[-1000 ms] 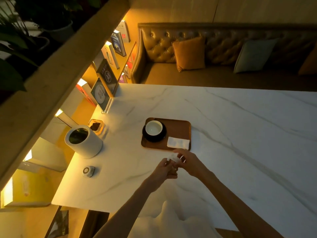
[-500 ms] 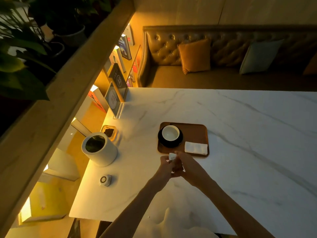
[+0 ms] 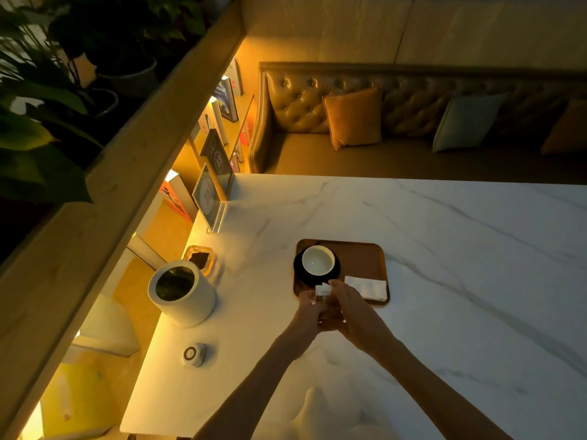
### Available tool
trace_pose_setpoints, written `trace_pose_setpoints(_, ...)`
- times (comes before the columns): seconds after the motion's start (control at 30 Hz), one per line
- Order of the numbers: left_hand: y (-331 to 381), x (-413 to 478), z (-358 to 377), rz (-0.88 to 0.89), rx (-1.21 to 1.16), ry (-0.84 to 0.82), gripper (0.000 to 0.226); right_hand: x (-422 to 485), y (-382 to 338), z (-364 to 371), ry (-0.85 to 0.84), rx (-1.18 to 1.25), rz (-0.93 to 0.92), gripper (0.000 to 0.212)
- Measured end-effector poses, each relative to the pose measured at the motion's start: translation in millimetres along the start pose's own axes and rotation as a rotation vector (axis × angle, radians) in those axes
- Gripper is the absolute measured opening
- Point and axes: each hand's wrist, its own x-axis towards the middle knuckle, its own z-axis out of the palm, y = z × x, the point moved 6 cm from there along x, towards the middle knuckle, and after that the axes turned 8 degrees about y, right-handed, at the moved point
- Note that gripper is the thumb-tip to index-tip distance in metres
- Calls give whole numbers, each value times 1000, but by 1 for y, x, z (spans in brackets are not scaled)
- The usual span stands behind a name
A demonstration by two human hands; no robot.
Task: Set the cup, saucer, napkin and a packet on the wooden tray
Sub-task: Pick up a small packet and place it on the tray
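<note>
Both hands, left hand [image 3: 306, 309] and right hand [image 3: 349, 308], pinch the packet [image 3: 323, 291] over the tray [image 3: 362, 258] edge; released carelessly, it might slide onto the table [image 3: 444, 281].

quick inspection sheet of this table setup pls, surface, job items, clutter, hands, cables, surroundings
surface: white marble table, dim warm light
job's things: wooden tray holds black saucer with white cup on it and folded napkin; packet over the tray's near edge, not yet laid down
clutter: white cylinder container, small glass dish, round white device, framed sign
hands: left hand and right hand both pinch the packet
cables: nothing seen
surroundings: tufted bench with orange cushion and pale cushion; books and plants on the left
</note>
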Motion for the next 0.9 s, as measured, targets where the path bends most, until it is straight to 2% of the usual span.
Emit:
trace_pose_setpoints(0.03,2,2,-2,0,-9,6,35,3,-4,-2,-4,107,38,21)
trace_pose_setpoints(0.1,6,6,-5,1,-46,-4,39,8,-9,-5,-38,190,81,20)
trace_pose_setpoints(0.17,9,10,-10,-3,-58,-7,45,14,-10,-3,-17,179,25,20)
trace_pose_setpoints(0.27,16,12,-18,22,-27,-14,32,25,-8,10,-61,162,-93,46)
trace_pose_setpoints(0.33,21,12,-19,43,-20,-31,34,27,-8,10,-44,146,-88,48)
trace_pose_setpoints(0.37,23,11,-19,50,-22,-37,33,30,-2,13,-30,232,-3,50)
trace_pose_setpoints(0.47,25,11,-19,73,-34,-53,31,37,-7,19,-40,67,-144,58)
trace_pose_setpoints(0.53,25,11,-18,84,-44,-60,34,38,-6,24,-52,32,-193,56)
trace_pose_setpoints(0.63,22,13,-18,73,-32,-62,50,40,-15,23,-37,85,-196,49)
trace_pose_setpoints(0.7,20,15,-17,64,-12,-54,52,40,-13,23,-40,108,-172,45)
trace_pose_setpoints(0.73,20,16,-18,63,-7,-49,51,41,-6,26,-84,102,-152,46)
trace_pose_setpoints(0.83,21,17,-18,61,1,-31,37,40,3,34,-28,47,-187,45)
trace_pose_setpoints(0.9,21,20,-19,73,50,-10,29,40,2,33,-1,119,-137,28)
